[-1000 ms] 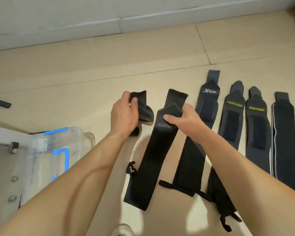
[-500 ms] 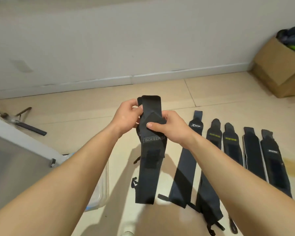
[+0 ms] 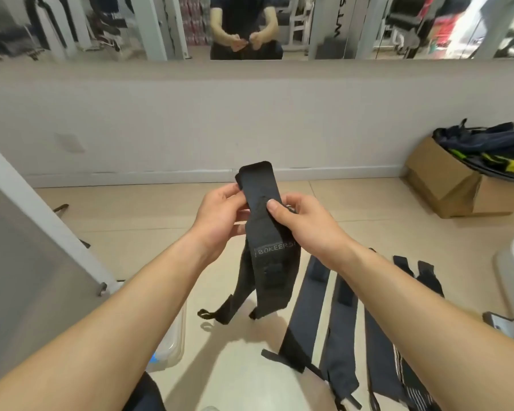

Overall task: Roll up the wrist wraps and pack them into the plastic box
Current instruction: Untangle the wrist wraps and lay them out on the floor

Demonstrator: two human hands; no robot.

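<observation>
Two-handed, pinches the black wrist wrap near its top end with left hand and right hand, tail hanging clear of the floor, seemingly to start a tight roll, with the plastic box low at left and other wraps laid out at right.
</observation>
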